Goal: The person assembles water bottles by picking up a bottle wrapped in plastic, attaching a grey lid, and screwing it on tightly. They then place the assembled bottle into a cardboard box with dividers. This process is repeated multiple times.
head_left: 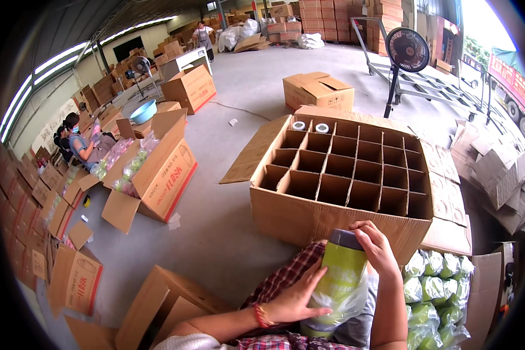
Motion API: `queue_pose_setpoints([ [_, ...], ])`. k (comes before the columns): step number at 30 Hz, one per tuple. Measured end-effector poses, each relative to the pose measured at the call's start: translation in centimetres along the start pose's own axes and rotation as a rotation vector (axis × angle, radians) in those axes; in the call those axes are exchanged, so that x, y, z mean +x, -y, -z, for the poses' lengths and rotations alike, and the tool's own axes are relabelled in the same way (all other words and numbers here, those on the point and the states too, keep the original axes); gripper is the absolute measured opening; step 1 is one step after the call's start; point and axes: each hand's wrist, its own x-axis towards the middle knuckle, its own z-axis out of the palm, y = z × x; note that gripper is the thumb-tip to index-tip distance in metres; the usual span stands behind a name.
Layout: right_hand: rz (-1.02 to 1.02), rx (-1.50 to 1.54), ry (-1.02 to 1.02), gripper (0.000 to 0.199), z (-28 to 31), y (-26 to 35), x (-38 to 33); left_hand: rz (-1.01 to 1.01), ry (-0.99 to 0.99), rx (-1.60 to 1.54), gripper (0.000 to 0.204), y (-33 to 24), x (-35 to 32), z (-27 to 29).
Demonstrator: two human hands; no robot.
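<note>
A green vacuum flask (339, 271) with a grey end stands tilted over my lap, its lower part in a see-through plastic bag (347, 309). My right hand (374, 245) grips the grey end from the right, fingers curled over the rim. Against the flask's left side, my left hand (300, 294) holds the body and the bag film. Just beyond is a large open carton (332, 213) with a cardboard divider grid (356, 149). Two white-ringed round tops (322, 128) show in its far left cells; the other cells in view look hollow and dark.
At lower right, several bagged green flasks (437, 289) lie in an open box. Other cartons (172, 175) stand on the left, near a seated co-worker (87, 143). A blue basin (144, 111), a closed carton (319, 91), a standing fan (407, 49) and flattened cardboard (496, 169) surround the spot.
</note>
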Motion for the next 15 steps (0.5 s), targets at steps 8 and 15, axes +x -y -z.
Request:
queue_pose_setpoints([
  [8,-0.009,0.591,0.278,0.029,3.1,-2.8,0.7,-0.225,0.046,-0.260,0.055,4.6,12.4,2.7],
  [15,-0.538,0.652,0.167,0.067,4.8,0.3,1.4,-0.253,0.115,-0.235,0.060,5.0,15.0,1.1],
])
